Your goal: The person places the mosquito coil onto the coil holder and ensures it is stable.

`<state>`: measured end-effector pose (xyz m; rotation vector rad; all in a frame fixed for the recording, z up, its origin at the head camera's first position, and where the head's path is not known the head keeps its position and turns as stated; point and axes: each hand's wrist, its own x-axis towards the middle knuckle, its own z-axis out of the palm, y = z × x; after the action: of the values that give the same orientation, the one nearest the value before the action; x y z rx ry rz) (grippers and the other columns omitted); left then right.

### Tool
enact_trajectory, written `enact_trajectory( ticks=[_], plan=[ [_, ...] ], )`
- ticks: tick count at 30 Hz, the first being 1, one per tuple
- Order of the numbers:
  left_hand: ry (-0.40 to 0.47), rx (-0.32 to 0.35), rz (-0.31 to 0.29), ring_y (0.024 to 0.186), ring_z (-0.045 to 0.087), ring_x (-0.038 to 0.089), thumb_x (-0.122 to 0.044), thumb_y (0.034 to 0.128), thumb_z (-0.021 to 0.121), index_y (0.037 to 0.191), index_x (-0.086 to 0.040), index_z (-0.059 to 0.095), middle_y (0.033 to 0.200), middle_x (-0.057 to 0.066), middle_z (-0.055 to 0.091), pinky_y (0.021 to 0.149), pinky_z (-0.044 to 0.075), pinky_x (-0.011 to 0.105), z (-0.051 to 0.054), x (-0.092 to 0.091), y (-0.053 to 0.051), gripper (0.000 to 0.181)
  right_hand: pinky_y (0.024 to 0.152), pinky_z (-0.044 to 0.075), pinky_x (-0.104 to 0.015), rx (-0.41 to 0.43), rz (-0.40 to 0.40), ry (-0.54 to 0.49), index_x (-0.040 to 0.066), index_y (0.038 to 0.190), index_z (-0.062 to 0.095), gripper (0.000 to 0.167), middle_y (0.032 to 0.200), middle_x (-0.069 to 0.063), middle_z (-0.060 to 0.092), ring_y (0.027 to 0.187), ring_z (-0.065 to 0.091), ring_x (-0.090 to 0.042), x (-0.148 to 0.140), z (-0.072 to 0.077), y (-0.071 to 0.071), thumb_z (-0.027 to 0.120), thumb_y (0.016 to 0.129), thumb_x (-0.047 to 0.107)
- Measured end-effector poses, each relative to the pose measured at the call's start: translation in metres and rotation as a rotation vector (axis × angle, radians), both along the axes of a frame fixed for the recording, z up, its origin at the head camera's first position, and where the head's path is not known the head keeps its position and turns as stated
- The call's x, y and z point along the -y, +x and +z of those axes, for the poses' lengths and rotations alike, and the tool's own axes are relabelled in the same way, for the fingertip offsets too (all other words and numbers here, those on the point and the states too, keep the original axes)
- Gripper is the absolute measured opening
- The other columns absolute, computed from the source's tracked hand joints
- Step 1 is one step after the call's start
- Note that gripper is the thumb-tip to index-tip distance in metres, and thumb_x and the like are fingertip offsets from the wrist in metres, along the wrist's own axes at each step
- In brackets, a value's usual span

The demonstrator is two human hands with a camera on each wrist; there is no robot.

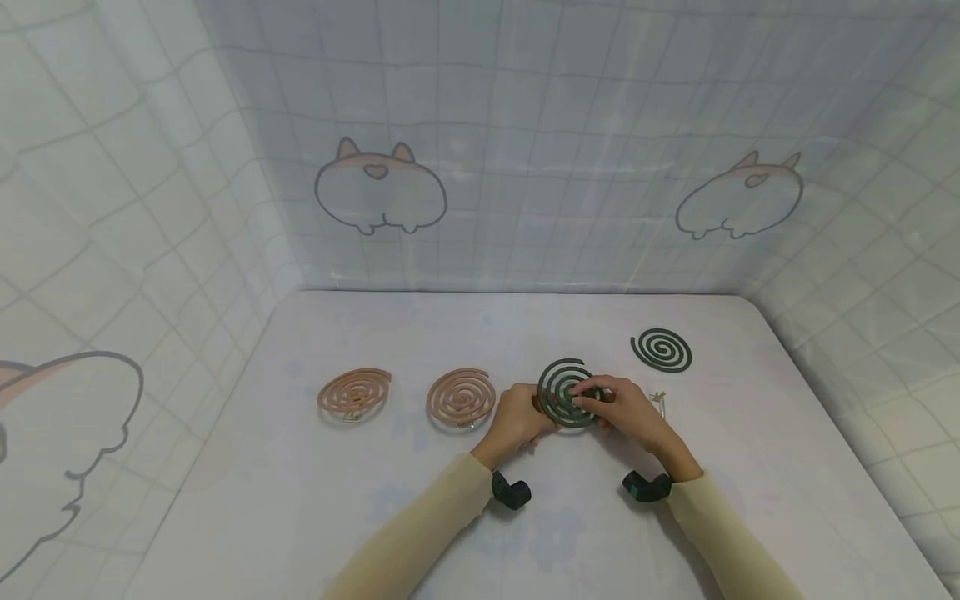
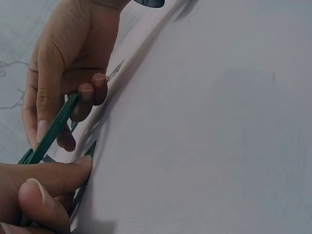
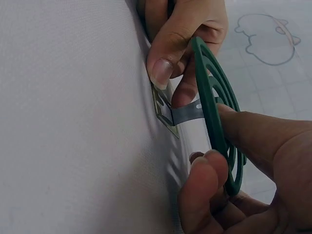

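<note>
A green mosquito coil [image 1: 553, 393] is tilted up between the two hands. My right hand [image 1: 633, 412] holds it, fingers and thumb on both of its faces in the right wrist view. A thin metal coil stand [image 3: 187, 114] reaches from the table surface up to the coil's centre; the exact join is hidden by the fingers. My left hand [image 1: 519, 417] pinches the stand's flat base, its thumb pressed on the metal. In the left wrist view the coil [image 2: 51, 131] appears nearly edge-on.
Another green coil [image 1: 662, 350] lies flat at the back right, with a small metal stand [image 1: 658, 402] nearer the right hand. Two brown coils, one far left [image 1: 354, 390] and one nearer [image 1: 461, 397], sit raised on metal stands. Patterned cloth walls [image 1: 525, 167] surround the table.
</note>
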<state>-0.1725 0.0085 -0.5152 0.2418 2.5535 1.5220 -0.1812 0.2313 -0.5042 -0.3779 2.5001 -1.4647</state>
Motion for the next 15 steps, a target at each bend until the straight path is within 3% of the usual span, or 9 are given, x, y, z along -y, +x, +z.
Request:
enact_trajectory(
  ticks=[6, 15],
  plan=[
    [0.000, 0.042, -0.011, 0.033, 0.050, 0.008, -0.006, 0.0759, 0.090, 0.082, -0.010, 0.071, 0.057, -0.001, 0.061, 0.037, 0.041, 0.022, 0.0013, 0.0021, -0.0023, 0.021, 0.053, 0.054, -0.036, 0.007, 0.013, -0.038, 0.021, 0.113, 0.076, 0.017, 0.110, -0.007, 0.067, 0.058, 0.056, -0.020, 0.0006, -0.0006, -0.0020, 0.075, 0.097, 0.027],
    [-0.010, 0.040, -0.012, 0.031, 0.049, 0.007, -0.003, 0.0732, 0.091, 0.078, -0.010, 0.070, 0.045, -0.001, 0.056, 0.035, 0.039, 0.021, 0.0027, 0.0029, -0.0051, 0.022, 0.052, 0.053, -0.035, 0.050, 0.022, -0.063, 0.020, 0.116, 0.075, 0.021, 0.092, -0.011, 0.066, 0.054, 0.052, -0.018, 0.0051, 0.0006, -0.0039, 0.074, 0.097, 0.029]
  ],
)
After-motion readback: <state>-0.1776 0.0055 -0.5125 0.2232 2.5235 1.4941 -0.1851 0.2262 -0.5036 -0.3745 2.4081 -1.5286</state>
